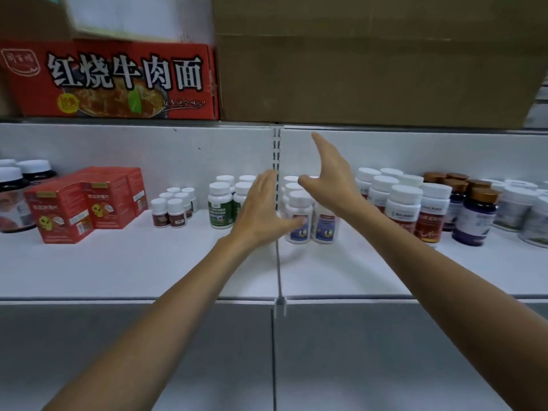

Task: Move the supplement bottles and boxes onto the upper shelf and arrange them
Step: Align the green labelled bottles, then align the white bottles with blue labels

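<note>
While both hands are raised over the white shelf (148, 262), neither grips anything. The left hand (261, 203) has straight, closed fingers just left of the blue-labelled bottles (299, 226), thumb tip against the front label. The right hand (329, 176) has straight fingers and a spread thumb over the same cluster's caps; contact cannot be told. The cluster stands mid-shelf, between green-labelled bottles (220, 209) on the left and red-labelled bottles (403, 212) on the right. Red boxes (68, 215) stand further left.

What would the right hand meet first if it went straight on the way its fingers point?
Probably the back panel: the right hand is raised above the bottles, and nothing shows between its fingertips and the panel, though depth is unclear.
</note>
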`<state>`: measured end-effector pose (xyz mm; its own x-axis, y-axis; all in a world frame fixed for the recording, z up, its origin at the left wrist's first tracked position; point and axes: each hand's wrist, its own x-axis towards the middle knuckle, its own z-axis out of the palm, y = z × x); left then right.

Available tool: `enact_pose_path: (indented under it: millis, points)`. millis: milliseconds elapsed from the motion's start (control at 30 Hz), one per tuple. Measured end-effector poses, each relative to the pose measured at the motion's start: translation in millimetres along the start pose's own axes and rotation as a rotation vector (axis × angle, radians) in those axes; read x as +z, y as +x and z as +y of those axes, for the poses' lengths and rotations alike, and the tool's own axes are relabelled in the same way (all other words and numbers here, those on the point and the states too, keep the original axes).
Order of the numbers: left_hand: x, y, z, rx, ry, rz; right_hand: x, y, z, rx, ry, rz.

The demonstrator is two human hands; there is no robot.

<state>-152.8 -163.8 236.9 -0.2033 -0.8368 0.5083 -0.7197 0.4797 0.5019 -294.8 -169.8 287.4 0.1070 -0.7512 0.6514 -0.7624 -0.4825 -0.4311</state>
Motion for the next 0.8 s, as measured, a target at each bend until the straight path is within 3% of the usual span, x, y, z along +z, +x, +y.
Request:
enact_pose_path:
  millis: [200,367,533,800]
  points:
    - [39,5,9,-0.083,-0.143,-0.057,-17,-29,48,0.336,0.240,-0.234]
    - [53,13,0,-0.118,-0.155,-0.032,-6,-34,69,0.446,0.394,-0.386]
    - [54,16,-9,-0.152,-0.194,-0.033,11,-24,67,0.280,0.561,-0.459]
    - [53,15,-13,-0.172,-0.191,-0.076,16,-21,71,0.300,0.629,-0.459]
